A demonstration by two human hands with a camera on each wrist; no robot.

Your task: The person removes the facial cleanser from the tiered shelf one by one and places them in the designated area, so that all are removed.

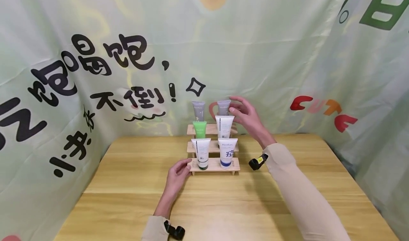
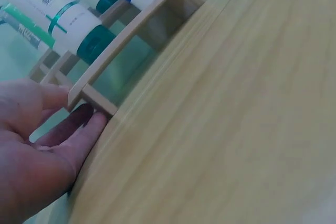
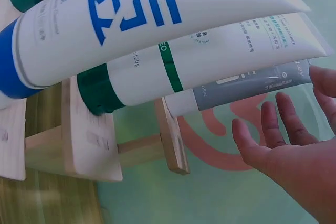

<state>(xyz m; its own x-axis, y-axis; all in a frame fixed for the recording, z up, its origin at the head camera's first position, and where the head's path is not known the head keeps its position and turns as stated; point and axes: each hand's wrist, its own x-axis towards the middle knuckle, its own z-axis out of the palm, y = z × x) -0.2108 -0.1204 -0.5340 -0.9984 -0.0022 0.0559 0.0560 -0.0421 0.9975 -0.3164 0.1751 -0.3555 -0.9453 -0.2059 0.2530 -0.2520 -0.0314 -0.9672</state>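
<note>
A three-tier wooden stand [image 1: 213, 169] carries squeeze tubes in two columns. My left hand [image 1: 176, 175] holds the left end of its lowest step, its fingers [image 2: 86, 135] against the end and leg. At the top right stands a grey tube [image 1: 223, 108]; my right hand [image 1: 247, 116] is beside its upper end, fingers [image 3: 291, 121] spread and loosely bent, not wrapped round it. Whether the thumb touches the tube cannot be told. Below it are a white tube with a green band [image 3: 220, 59] and a white tube with a blue cap [image 1: 227, 154].
In the left column stand another grey tube [image 1: 198, 111], a green tube [image 1: 200, 130] and a white tube with a green cap [image 1: 202, 154]. The wooden table [image 1: 134, 170] reaches back to a printed cloth [image 1: 249, 49] hanging behind and at both sides.
</note>
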